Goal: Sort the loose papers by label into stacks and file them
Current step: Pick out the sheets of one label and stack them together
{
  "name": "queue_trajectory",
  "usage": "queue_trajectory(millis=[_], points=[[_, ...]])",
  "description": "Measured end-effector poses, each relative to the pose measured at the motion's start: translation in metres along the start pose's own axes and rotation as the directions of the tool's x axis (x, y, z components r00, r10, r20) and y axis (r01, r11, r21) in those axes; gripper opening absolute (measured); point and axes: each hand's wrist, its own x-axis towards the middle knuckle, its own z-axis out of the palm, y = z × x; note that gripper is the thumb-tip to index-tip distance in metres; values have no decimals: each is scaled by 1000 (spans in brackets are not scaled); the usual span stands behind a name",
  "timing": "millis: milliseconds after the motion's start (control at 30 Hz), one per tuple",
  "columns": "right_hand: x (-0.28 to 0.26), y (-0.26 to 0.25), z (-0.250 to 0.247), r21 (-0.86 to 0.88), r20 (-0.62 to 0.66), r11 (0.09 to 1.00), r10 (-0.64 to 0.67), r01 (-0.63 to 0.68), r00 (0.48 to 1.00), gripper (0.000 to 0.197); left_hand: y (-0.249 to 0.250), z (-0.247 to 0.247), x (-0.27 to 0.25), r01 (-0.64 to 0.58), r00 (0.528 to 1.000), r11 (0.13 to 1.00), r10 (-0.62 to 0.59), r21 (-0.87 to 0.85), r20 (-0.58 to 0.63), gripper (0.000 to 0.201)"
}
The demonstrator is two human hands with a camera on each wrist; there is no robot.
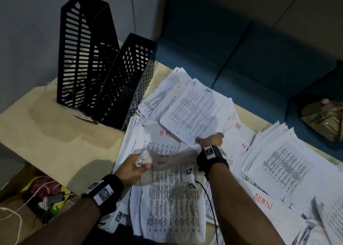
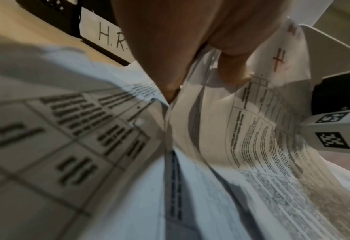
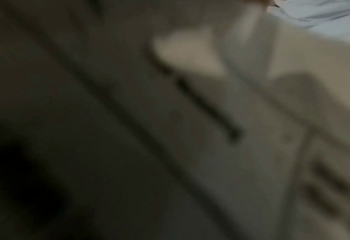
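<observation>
On the beige table (image 1: 55, 133) lies a spread of printed papers marked HR in red. My left hand (image 1: 142, 164) grips the upper left corner of a bundle of HR sheets (image 1: 170, 189); the left wrist view shows my left hand's thumb and fingers (image 2: 231, 68) pinching that bundle (image 2: 262, 129). My right hand (image 1: 207, 139) pinches the near edge of a single HR sheet (image 1: 194, 111), which slants up off the pile. The right wrist view is dark and blurred, with only paper close to the lens. Two black perforated file holders (image 1: 104, 74) stand at the back left, one tagged H.R. (image 2: 112, 39).
A fanned stack marked ADMIN (image 1: 285, 163) lies to the right, with more sheets (image 1: 263, 204) in front of it. A blue sofa (image 1: 259, 59) runs behind the table, with a tan bag (image 1: 324, 118) on it. Cables and clutter (image 1: 46, 194) lie on the floor at left.
</observation>
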Motion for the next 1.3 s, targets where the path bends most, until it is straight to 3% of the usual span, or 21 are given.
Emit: queue_trajectory(millis=[67,200,300,333,500,567,633,767,833,900,933,1067,1167,1300], points=[[7,0,-1,-18,31,1000,-1,2,1000,67,4,-4,-1,7,1000,999,-7,37,24,22],[22,16,-26,-18,36,989,-145,146,989,43,9,-10,-4,1,999,991,-8,132,50,43],[12,39,-70,6,8,976,-216,216,976,44,7,-11,-8,-14,999,990,8,139,45,14],[4,49,-84,-5,26,972,-233,233,972,39,5,-12,-9,-26,999,991,21,135,40,15],[-21,128,-101,-376,224,887,-192,267,956,22,2,-14,-11,-29,1000,987,28,159,8,18],[-24,149,-94,-504,172,833,-163,228,972,21,4,-8,-8,-24,1000,985,25,169,-6,15],[-24,155,-86,-534,66,835,-116,133,991,41,7,-6,-9,-17,998,979,28,201,-54,20],[-23,142,-71,-372,-68,928,-40,12,997,59,3,-10,-13,-19,1000,980,20,197,-2,35],[-27,136,-67,-224,-114,974,-55,29,992,49,3,-8,-14,-9,1000,983,9,182,-2,8],[-37,130,-67,-93,-160,991,-114,100,981,35,9,-1,-13,-15,999,982,20,186,-26,47],[-42,127,-68,-40,-170,988,-152,147,974,34,8,1,-13,5,1000,984,0,180,-28,53],[-62,103,-91,-56,-183,947,-320,315,930,39,8,2,-14,62,995,985,-48,158,-89,18],[-78,72,-134,-34,-310,875,-468,482,827,23,3,1,-13,108,989,984,-92,139,-118,32],[-98,34,-199,61,-519,766,-524,640,676,16,6,6,-9,104,979,982,-73,158,-192,38]])
